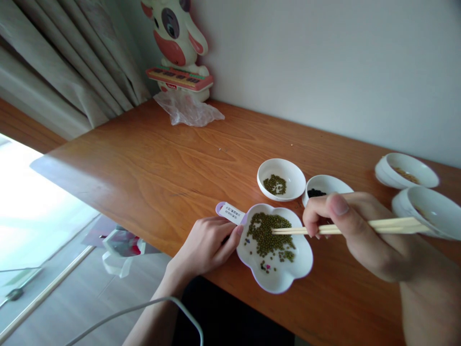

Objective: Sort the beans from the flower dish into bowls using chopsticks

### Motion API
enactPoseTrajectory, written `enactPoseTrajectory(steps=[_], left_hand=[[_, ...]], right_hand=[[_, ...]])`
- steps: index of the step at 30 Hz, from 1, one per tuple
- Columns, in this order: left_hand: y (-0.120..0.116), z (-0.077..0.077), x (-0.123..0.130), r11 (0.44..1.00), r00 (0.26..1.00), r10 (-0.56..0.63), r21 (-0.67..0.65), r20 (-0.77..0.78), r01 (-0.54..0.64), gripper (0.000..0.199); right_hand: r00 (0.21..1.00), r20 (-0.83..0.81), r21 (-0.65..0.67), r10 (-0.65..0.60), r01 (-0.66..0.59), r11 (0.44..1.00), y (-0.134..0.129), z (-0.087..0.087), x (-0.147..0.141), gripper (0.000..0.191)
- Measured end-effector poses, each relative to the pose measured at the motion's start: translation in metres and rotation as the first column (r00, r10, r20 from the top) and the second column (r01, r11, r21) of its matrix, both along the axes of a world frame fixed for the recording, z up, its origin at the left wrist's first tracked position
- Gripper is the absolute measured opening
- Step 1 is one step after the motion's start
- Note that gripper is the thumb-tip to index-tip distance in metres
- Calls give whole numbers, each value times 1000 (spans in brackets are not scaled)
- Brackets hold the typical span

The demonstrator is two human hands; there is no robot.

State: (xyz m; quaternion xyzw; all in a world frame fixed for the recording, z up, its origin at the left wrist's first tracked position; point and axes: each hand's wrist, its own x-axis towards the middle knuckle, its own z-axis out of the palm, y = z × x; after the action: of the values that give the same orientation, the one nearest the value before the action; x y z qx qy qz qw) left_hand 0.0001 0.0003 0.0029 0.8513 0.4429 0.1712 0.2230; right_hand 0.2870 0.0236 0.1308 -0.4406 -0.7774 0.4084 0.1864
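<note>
A white flower-shaped dish (303, 254) with a lilac rim and a labelled handle (232, 213) sits at the table's front edge, holding many green mung beans (268, 233). My left hand (209, 242) grips it where the handle meets the rim, the thumb against the edge. In my right hand (363, 226) is a pair of light wooden chopsticks (382, 226), their tips close together among the beans. Just behind the dish stands a white bowl (297, 180) with more green beans. Beside it, partly hidden by my right hand, a second white bowl (333, 183) contains black beans (316, 193).
Two stacks of white bowls (396, 168) (446, 211) stand at the right by the wall, with something yellowish-brown inside. A cow-shaped toy keyboard (180, 79) and a crumpled plastic bag (190, 111) are at the back left. A grey cable (144, 305) crosses my left forearm.
</note>
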Motion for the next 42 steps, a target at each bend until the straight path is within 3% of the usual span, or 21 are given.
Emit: enactPoseTrajectory(steps=[42], left_hand=[[0, -2, -3, 999, 1000, 6, -39, -7, -6, 40]], right_hand=[[998, -60, 30, 15, -13, 999, 2, -7, 0, 65]])
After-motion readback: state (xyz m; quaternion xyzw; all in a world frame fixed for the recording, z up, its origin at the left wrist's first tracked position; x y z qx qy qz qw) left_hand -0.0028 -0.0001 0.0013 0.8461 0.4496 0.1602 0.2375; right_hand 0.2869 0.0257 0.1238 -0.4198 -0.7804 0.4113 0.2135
